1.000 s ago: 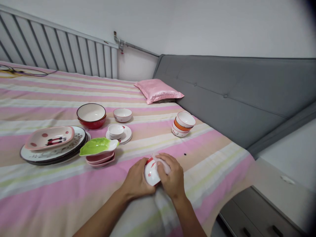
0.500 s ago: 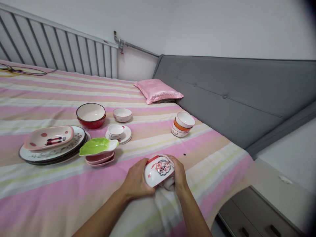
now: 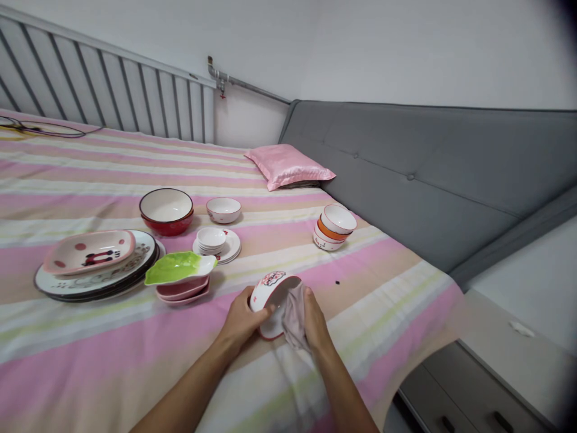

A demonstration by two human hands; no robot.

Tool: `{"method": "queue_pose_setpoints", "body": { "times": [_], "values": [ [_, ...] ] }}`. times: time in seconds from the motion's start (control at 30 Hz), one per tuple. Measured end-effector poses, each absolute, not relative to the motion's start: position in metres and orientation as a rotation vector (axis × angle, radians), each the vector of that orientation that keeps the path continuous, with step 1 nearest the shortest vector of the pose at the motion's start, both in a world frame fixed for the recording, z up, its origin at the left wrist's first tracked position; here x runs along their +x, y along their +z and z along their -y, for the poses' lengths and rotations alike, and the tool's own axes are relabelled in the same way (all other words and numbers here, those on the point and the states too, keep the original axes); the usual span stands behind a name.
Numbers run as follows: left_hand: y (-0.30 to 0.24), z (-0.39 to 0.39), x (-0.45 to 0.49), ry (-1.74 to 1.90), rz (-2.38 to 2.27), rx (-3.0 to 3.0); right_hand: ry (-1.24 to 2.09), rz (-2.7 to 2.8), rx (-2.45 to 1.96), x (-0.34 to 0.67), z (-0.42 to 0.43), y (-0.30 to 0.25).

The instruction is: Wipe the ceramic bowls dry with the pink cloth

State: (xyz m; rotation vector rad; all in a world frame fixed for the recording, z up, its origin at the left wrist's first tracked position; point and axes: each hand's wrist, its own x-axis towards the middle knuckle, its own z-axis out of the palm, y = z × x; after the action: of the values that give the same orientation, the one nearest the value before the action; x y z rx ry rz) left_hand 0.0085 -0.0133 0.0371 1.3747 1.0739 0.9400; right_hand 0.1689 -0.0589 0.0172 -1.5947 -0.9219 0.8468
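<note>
A white bowl (image 3: 273,288) with a red rim and a red-and-black printed design is tilted on its side, its opening turned toward me and to the right. My left hand (image 3: 243,319) grips it by the left side, thumb over the rim. My right hand (image 3: 314,319) is closed on a greyish-pink cloth (image 3: 295,319), which lies against the inside of the bowl at its right edge. Part of the bowl's inside is hidden by the cloth. To the left of my hands a green leaf-shaped dish (image 3: 178,268) rests on pink dishes (image 3: 184,290).
On the striped bedspread (image 3: 270,243) stand stacked bowls (image 3: 337,222), red bowls (image 3: 166,211), a single white bowl (image 3: 224,210), small white dishes (image 3: 211,239) on plates, and a pink-rimmed dish (image 3: 90,252) on large plates. A pink pillow (image 3: 291,165) lies by the grey headboard (image 3: 406,162).
The bowl has turned in my hands from showing its printed outside to showing its inside. My right hand and the cloth now sit at its inner right edge.
</note>
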Motion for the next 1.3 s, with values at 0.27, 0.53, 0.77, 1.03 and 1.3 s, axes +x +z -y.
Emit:
{"method": "queue_pose_setpoints", "body": {
  "times": [0.27, 0.53, 0.77, 1.03, 1.3],
  "values": [
    [0.031, 0.020, 0.010, 1.117, -0.762, 0.909, 0.671, 1.203, -1.779, 0.158, 0.063, 0.026],
    [0.038, 0.014, 0.008, 1.294, -0.804, 0.484, 0.681, 1.175, -1.703, 0.159, 0.064, 0.030],
    [0.050, 0.010, 0.004, 1.340, -0.682, 0.416, 0.532, 0.967, -1.653, 0.160, 0.066, 0.038],
    [0.052, 0.018, 0.008, 1.230, -0.693, 0.373, 0.472, 1.174, -1.583, 0.151, 0.072, 0.054],
    [0.045, 0.020, 0.008, 1.069, -0.549, 0.543, 1.050, 1.188, -1.495, 0.145, 0.068, 0.048]
  ]
}}
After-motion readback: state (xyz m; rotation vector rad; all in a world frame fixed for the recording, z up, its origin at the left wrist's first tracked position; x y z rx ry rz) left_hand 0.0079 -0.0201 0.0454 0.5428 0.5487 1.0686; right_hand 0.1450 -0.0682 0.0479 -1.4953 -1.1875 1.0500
